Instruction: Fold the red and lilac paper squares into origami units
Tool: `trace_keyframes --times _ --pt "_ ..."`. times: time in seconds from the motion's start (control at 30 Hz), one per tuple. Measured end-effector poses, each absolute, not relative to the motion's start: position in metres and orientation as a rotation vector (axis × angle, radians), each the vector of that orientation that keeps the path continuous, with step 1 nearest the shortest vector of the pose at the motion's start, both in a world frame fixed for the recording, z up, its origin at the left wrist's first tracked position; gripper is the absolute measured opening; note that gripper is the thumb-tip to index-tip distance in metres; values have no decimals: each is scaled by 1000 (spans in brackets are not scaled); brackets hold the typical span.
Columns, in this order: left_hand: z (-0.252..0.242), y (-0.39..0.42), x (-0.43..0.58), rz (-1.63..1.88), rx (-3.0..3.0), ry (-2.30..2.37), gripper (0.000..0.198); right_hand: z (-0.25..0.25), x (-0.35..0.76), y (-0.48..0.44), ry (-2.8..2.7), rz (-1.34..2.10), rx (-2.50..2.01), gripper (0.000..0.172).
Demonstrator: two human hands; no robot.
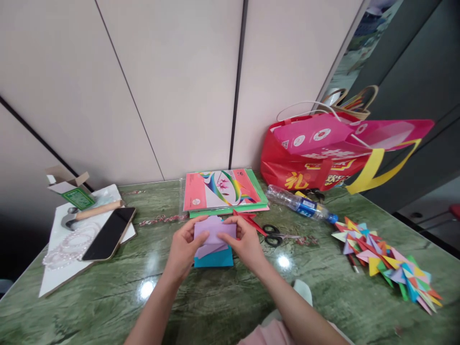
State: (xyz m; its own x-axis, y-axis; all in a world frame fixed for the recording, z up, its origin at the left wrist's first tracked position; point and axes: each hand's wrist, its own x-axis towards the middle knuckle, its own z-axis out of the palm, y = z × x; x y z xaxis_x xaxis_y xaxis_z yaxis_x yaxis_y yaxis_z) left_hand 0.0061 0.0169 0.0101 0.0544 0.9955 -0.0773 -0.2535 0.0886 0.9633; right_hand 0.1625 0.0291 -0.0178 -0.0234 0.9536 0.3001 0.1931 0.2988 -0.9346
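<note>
Both my hands hold a folded lilac paper [214, 231] just above the green marble table [179, 297]. My left hand [184, 248] pinches its left edge, thumb on top. My right hand [246, 242] grips the right edge, fingers curled over it. Under the lilac piece lie another lilac sheet and a teal sheet [215, 258], flat on the table. A pack of coloured paper [223, 189] sits just beyond my hands. Black-handled scissors [275, 235] lie to the right of my right hand, next to a red folded piece [251, 220].
A row of folded multicoloured paper pieces [386, 261] runs along the right side. A plastic bottle [302, 204] lies in front of a red shopping bag [323, 153]. At left, a phone [109, 232], a bead string [70, 244], and a small carton [70, 187] rest on white paper.
</note>
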Motion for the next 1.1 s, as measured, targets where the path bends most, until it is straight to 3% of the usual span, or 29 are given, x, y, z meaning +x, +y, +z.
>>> trace_keyframes --times 0.1,0.27,1.1 --pt "8 18 5 1210 984 1086 37 -19 161 29 -1445 941 -1112 37" --pt "9 18 2 1168 1009 1125 33 -18 162 29 -1456 945 -1154 29" --pt "10 17 2 1165 1034 1154 31 -17 162 30 -1237 1167 -1066 24"
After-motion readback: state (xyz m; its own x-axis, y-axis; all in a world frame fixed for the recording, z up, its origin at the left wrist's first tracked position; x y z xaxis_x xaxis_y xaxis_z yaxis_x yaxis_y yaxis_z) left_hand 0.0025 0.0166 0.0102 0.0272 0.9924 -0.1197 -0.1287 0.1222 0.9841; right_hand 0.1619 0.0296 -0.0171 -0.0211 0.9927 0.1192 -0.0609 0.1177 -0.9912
